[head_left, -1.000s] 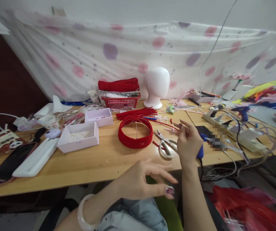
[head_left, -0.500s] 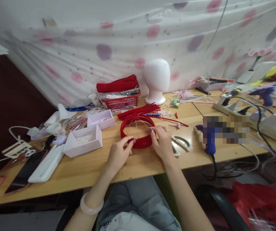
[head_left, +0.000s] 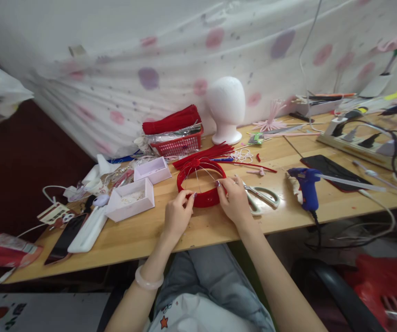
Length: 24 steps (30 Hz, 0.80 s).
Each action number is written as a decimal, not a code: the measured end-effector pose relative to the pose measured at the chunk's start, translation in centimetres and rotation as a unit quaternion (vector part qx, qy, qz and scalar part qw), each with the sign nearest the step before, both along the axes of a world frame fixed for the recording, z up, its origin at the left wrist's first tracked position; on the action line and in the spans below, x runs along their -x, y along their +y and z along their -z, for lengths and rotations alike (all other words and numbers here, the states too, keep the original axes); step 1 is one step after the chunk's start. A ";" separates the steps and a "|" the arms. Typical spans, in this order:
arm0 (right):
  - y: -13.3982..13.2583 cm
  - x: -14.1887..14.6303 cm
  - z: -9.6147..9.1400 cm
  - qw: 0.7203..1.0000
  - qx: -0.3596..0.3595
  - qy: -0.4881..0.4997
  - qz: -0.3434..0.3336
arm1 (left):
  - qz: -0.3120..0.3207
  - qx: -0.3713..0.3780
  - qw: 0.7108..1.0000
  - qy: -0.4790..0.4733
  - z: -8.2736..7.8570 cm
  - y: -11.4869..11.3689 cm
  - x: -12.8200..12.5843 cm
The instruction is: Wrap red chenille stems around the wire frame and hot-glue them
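A red fuzzy ring-shaped frame [head_left: 208,200] rests on the table before me, thin pale wires running across its opening to a red knot at the back. My left hand [head_left: 178,214] pinches its front left rim between thumb and fingers. On the front right rim, my right hand [head_left: 234,201] closes its thumb and fingertips. Scissors [head_left: 266,197] with pale handles lie beside my right hand, partly covered by it. Directly behind the ring is a bundle of red pipe cleaners [head_left: 215,152]; a blue pen [head_left: 223,159] lies by it.
Two small white boxes [head_left: 129,213] with beads stand left. Behind are a red basket [head_left: 179,145] and a white foam head [head_left: 226,108]. To the right are a blue glue gun [head_left: 307,186], a dark phone-like slab [head_left: 336,171] and a power strip [head_left: 360,150] with cables.
The view has turned slightly, shifting the scene. Both hands stay on the red frame, with little change in their grip.
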State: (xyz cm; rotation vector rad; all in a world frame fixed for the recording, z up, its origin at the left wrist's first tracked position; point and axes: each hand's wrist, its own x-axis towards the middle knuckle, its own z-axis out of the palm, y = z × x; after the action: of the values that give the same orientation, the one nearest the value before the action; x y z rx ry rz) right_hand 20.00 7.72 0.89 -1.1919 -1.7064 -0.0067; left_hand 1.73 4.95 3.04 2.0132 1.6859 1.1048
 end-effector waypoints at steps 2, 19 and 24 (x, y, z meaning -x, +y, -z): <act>0.1 0.1 0.1 1.000 -0.003 0.000 0.001 | -0.008 -0.003 1.000 0.005 -0.1 0.0 -0.2; 0.4 0.1 0.6 1.000 -0.016 0.001 -0.008 | -0.024 -0.024 0.999 -0.020 0.2 0.0 -0.5; 0.5 0.1 0.7 1.000 -0.020 0.002 -0.005 | -0.009 -0.034 0.999 -0.005 0.6 -0.4 -0.2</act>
State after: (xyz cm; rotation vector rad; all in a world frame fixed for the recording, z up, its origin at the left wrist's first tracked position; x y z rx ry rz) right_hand 19.93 8.22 0.19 -1.1530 -1.7017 -0.0309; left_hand 1.97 4.53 2.41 2.0331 1.6870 1.1913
